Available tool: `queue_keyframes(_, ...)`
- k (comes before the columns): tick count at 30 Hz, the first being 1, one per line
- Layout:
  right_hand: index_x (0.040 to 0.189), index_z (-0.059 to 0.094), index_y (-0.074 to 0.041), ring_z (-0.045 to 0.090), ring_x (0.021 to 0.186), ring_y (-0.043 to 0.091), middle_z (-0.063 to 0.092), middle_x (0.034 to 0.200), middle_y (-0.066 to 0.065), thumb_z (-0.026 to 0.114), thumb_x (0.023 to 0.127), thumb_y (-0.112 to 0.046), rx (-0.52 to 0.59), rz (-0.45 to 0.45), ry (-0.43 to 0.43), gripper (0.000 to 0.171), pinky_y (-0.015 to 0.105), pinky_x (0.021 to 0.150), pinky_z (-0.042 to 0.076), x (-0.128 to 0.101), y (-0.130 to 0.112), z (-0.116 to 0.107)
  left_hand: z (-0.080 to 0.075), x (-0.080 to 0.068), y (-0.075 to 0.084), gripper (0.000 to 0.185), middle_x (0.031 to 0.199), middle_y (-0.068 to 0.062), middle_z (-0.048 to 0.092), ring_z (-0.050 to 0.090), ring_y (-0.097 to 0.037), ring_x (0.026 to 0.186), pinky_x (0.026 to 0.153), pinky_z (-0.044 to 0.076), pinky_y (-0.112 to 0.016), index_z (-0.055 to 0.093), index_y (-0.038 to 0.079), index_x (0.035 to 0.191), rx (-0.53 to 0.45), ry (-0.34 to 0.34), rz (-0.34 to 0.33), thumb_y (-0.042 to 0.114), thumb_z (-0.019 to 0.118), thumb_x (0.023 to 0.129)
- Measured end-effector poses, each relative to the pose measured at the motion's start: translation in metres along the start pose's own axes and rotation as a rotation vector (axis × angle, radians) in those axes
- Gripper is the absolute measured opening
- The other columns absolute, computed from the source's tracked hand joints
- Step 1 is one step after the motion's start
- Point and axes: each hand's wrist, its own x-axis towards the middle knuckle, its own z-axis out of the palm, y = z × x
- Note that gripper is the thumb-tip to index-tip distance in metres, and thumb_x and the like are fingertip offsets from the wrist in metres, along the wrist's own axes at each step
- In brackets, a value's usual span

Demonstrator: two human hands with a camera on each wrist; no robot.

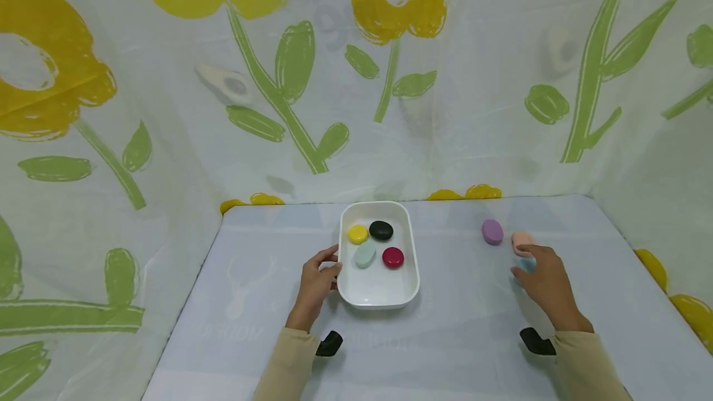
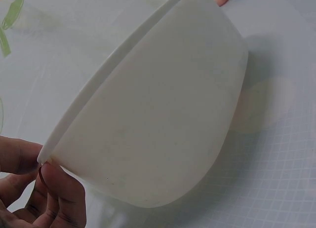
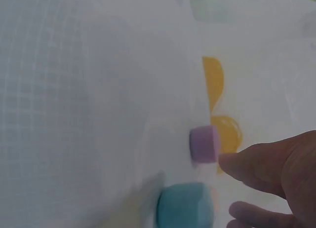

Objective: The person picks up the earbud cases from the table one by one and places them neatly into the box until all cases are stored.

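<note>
A flowered cloth [image 1: 167,110] hangs behind and beside a pale table [image 1: 457,339]. On it sits a white tray [image 1: 411,277] holding yellow, black, red and pale green pebble-shaped pieces. The left hand [image 1: 317,280] grips the tray's left rim between thumb and fingers. Well to the right, the right hand [image 1: 548,280] reaches with loose, empty fingers over a blue piece [image 3: 185,206], just beneath its fingertips, with a pink piece [image 1: 522,241] and a purple piece [image 1: 492,231] just beyond.

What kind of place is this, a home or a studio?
Probably a small staged recording booth, not a lived-in room: flower-printed cloth hangs as walls on three sides, a covered table fills the floor, and on it are only a white tray and coloured pebble-like pieces.
</note>
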Motion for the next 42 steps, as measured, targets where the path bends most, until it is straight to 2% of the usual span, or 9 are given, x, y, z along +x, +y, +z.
queue_keyframes(5, 0.142, 0.05, 0.02, 0.04, 0.133, 0.066, 0.041, 0.143, 0.049, 0.073, 0.092, -0.001, -0.038, 0.029, -0.067, 0.059, 0.076, 0.106, 0.038, -0.001, 0.009, 0.001, 0.0, 0.001, -0.001, 0.045, 0.127, -0.018, 0.054, 0.06, -0.022, 0.084, 0.058, 0.054, -0.026, 0.06, 0.002, 0.149, 0.0, 0.005, -0.003, -0.001, 0.061, 0.104)
queue_keyframes(11, 0.144, 0.046, 0.022, 0.044, 0.127, 0.066, 0.044, 0.137, 0.05, 0.073, 0.091, -0.001, -0.088, 0.017, -0.075, 0.064, 0.075, 0.103, 0.04, -0.002, 0.017, 0.005, 0.001, 0.001, 0.0, 0.045, 0.126, -0.016, 0.054, 0.059, -0.021, 0.083, 0.058, 0.054, -0.026, 0.061, 0.003, 0.148, -0.001, 0.01, -0.009, -0.001, 0.062, 0.103)
queue_keyframes(20, 0.145, 0.047, 0.017, 0.044, 0.128, 0.064, 0.042, 0.14, 0.047, 0.074, 0.093, -0.005, -0.071, 0.035, -0.104, 0.062, 0.076, 0.103, 0.04, -0.001, 0.003, 0.004, 0.0, 0.001, 0.0, 0.045, 0.127, -0.017, 0.054, 0.059, -0.023, 0.085, 0.058, 0.054, -0.027, 0.06, 0.003, 0.149, -0.003, 0.003, -0.002, 0.0, 0.062, 0.103)
queue_keyframes(28, 0.144, 0.049, 0.015, 0.042, 0.133, 0.062, 0.042, 0.147, 0.044, 0.077, 0.093, -0.005, -0.014, -0.068, -0.105, 0.062, 0.077, 0.104, 0.04, 0.005, -0.035, 0.006, 0.001, -0.001, 0.001, 0.045, 0.127, -0.018, 0.055, 0.061, -0.021, 0.085, 0.058, 0.054, -0.026, 0.059, 0.002, 0.149, -0.007, -0.001, 0.001, -0.001, 0.062, 0.103)
queue_keyframes(35, 0.142, 0.057, 0.011, 0.054, 0.125, 0.056, 0.052, 0.142, 0.039, 0.081, 0.092, -0.006, 0.018, -0.183, -0.128, 0.058, 0.071, 0.098, 0.05, 0.014, -0.081, 0.011, 0.0, 0.0, 0.002, 0.046, 0.126, -0.018, 0.054, 0.061, -0.02, 0.084, 0.059, 0.055, -0.027, 0.059, 0.002, 0.149, -0.015, -0.007, 0.002, -0.001, 0.062, 0.103)
queue_keyframes(42, 0.142, 0.06, 0.005, 0.061, 0.118, 0.047, 0.056, 0.141, 0.032, 0.082, 0.092, -0.008, 0.053, -0.231, -0.203, 0.056, 0.063, 0.098, 0.056, 0.024, -0.126, 0.028, -0.001, 0.001, 0.0, 0.046, 0.126, -0.019, 0.055, 0.062, -0.022, 0.086, 0.06, 0.055, -0.028, 0.059, 0.003, 0.149, -0.012, -0.019, 0.005, 0.0, 0.061, 0.104)
